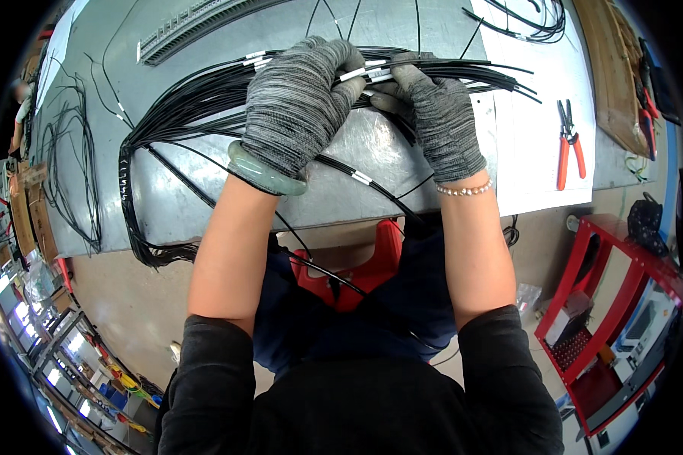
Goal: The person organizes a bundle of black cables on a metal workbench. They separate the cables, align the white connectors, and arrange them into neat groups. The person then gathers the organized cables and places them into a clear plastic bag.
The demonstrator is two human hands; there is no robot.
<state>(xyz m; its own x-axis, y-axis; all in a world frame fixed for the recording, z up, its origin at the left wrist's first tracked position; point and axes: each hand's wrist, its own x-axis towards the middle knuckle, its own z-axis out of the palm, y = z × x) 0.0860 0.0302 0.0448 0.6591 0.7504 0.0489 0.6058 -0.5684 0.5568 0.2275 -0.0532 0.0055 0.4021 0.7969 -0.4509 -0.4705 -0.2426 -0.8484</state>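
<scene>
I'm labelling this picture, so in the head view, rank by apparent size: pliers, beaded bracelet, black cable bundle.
1. Black cable bundle, partly hidden
2. Pliers
3. Beaded bracelet

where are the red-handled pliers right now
In the head view, the red-handled pliers lie on the white paper, right of the gloved right hand.

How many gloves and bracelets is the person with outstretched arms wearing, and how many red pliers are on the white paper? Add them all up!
Gloves: 2
Bracelets: 2
Red pliers: 1
Total: 5
</scene>
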